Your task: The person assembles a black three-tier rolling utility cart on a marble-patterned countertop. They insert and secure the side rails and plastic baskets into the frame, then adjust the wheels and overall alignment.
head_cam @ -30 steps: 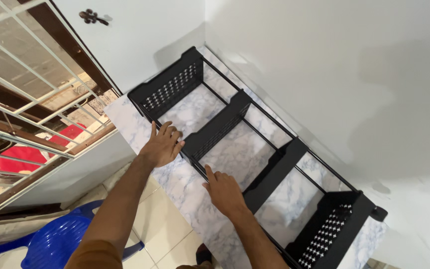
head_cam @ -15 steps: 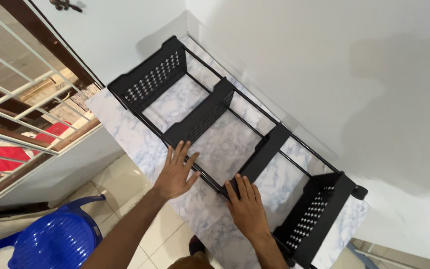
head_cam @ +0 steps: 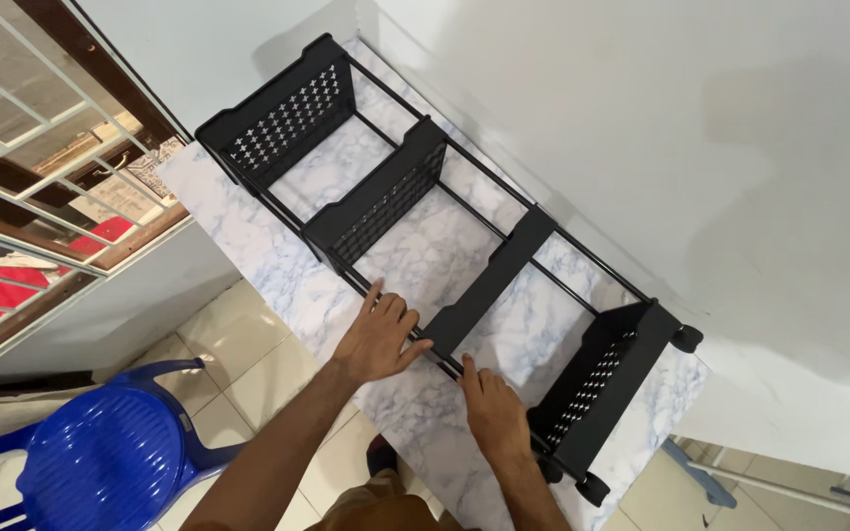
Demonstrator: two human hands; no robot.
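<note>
White walls (head_cam: 661,128) meet in a corner behind a marble-patterned counter (head_cam: 238,221) that runs diagonally from upper left to lower right. We're looking straight down at a black metal rack (head_cam: 415,211) lying on that counter, long axis along it, pushed close to the back wall. Rack has perforated end panels, two cross dividers and thin rails between them; small black wheels (head_cam: 686,337) show at its right end, one by the wall and more at the near corner. Our left hand (head_cam: 378,337) lies palm down on the counter at the near rail, fingers spread and flat, fingertips touching the rail just left of the solid divider (head_cam: 489,285); nothing gripped. Our right hand (head_cam: 492,413) is also flat on the counter, fingers together and extended, tips touching the same near rail between the solid divider and the right end panel (head_cam: 597,393); not closed on anything either. Both hands are near each other, either side of that divider's base. Left of the counter: window with white bars (head_cam: 22,147) and a brown wooden frame, red cloth visible behind it. Lower left: blue plastic chair (head_cam: 100,467) on a pale tiled floor (head_cam: 248,354). Lower right corner shows a bit of blue frame, too small to tell what it is.
</note>
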